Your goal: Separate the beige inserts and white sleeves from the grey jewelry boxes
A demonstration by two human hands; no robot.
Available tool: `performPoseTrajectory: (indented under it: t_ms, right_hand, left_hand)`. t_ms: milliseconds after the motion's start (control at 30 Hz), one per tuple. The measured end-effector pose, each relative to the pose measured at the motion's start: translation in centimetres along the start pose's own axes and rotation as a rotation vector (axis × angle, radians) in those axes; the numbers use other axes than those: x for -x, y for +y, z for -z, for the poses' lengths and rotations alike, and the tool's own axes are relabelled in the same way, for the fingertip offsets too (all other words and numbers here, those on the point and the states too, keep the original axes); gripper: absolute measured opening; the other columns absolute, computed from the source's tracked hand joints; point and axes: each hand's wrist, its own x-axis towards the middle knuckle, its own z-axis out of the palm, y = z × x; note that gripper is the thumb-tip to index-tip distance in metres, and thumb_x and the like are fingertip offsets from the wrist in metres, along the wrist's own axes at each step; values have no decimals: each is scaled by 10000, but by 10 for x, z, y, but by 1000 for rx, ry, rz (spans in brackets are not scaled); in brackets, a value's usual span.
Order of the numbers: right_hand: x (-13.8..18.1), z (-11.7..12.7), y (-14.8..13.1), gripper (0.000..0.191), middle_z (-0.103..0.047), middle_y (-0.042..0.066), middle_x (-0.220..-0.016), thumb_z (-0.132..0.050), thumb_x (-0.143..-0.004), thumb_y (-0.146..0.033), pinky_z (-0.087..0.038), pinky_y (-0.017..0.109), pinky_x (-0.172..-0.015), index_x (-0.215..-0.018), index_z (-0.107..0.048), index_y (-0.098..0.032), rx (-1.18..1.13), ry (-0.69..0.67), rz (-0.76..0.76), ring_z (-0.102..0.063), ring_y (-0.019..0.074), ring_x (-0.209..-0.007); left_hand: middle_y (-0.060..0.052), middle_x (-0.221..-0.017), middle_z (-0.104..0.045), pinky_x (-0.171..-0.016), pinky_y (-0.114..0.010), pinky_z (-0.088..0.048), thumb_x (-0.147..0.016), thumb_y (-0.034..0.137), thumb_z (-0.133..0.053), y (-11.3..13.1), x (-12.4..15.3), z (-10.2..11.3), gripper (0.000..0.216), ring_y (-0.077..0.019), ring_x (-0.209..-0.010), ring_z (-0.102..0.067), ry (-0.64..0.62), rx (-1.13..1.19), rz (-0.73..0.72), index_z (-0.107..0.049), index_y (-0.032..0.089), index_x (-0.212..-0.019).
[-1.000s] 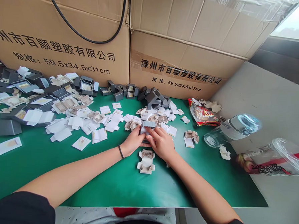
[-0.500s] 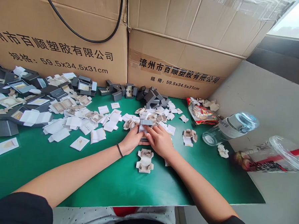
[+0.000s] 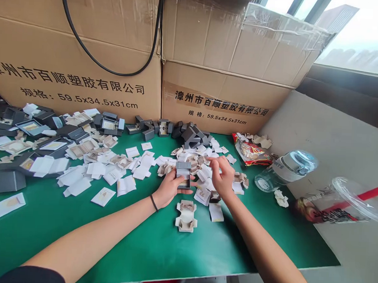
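Observation:
My left hand point(image 3: 169, 187) grips a small open grey box point(image 3: 183, 174) and holds it upright just above the green mat point(image 3: 133, 235). My right hand point(image 3: 222, 175) has come off the box and hovers to its right over the scattered white cards point(image 3: 203, 174), its fingers curled in a loose pinch; whether they hold a card is unclear. A folded beige paper insert point(image 3: 187, 215) lies on the mat just in front of both hands. More white cards point(image 3: 216, 211) lie beside my right wrist.
Two big cardboard cartons point(image 3: 218, 71) wall off the back. Grey boxes point(image 3: 189, 131) and cards point(image 3: 80, 169) litter the left and middle. A red snack bag point(image 3: 250, 151), a toppled clear bottle point(image 3: 287, 167) and a plastic cup point(image 3: 347, 200) lie at the right.
My right hand let go of the grey box and moved right over the card pile. My left hand kept the box. The camera tilted upward slightly.

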Motion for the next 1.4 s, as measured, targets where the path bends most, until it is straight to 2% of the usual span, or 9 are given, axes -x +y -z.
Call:
performPoseTrajectory:
  t_ms: [100,200,333,533,667,800,1000,1167,1400]
  right_hand:
    - [-36,-4,46,370,-659,95,-913,-334,-909,-321,-429,381,-827,-936,-668,-164,222,-106,-216,-553,213,-896]
    - [-63,-12,90,376,-563,121,-1224,-434,-850,-344,-393,469,-917,-1143,-608,-185,381,-302,-347,-464,286,-1138]
    - [-66,-17,116,407,-535,51,-1288,-491,-814,-405,-348,519,-982,-1195,-578,-291,463,-488,-476,-426,313,-1216]
    - [-18,-3,92,443,-489,28,-1343,-375,-874,-418,-314,536,-1015,-1289,-486,-310,462,-581,-486,-395,306,-1265]
    - [2,12,62,456,-591,9,-1225,-295,-911,-481,-437,391,-922,-1255,-527,-290,207,-640,-369,-542,245,-1126]
    - [-15,5,45,498,-655,40,-1113,-221,-942,-444,-474,297,-832,-1168,-593,-203,227,-501,-302,-621,189,-967]
    - [-53,-33,58,391,-596,67,-1221,-350,-916,-341,-363,348,-999,-1128,-631,-172,351,-617,-170,-462,227,-1208]
    - [-52,-41,58,394,-587,59,-1238,-455,-868,-406,-370,359,-961,-1171,-613,-210,382,-708,-84,-500,250,-1131]
    - [-53,-39,48,481,-703,49,-896,-284,-928,-454,-418,275,-742,-1053,-674,-203,386,-696,-55,-595,197,-849]
  left_hand:
    - [-107,-1026,-650,-602,-338,-576,-813,212,-546,2,1,-1,270,-246,-867,-672,-18,-33,-15,-485,177,-1074]
    - [-117,-1026,-651,-586,-334,-575,-814,220,-547,1,2,0,255,-255,-870,-671,-46,-50,-30,-488,169,-1057]
    - [-109,-1019,-657,-566,-313,-570,-818,231,-543,-3,0,6,270,-249,-852,-676,-111,-40,-30,-481,181,-1075]
    - [-115,-1028,-657,-575,-315,-574,-810,221,-541,-4,-4,9,298,-245,-846,-676,-139,0,-30,-488,182,-1101]
    - [-115,-981,-668,-554,-309,-567,-805,179,-513,-1,-3,4,277,-240,-803,-683,-89,24,-13,-493,164,-1081]
    - [-107,-921,-683,-514,-293,-549,-769,150,-521,-2,-3,2,290,-237,-754,-687,-30,71,-51,-513,157,-1059]
    - [-96,-846,-689,-511,-255,-526,-765,111,-464,4,-7,18,208,-220,-734,-690,161,282,-140,-547,130,-955]
    - [-102,-811,-684,-503,-245,-515,-781,108,-437,13,-10,29,179,-211,-696,-689,233,343,-162,-558,105,-912]
    - [-89,-773,-682,-530,-253,-520,-775,94,-435,12,-12,27,201,-184,-649,-677,228,315,-165,-561,103,-932]
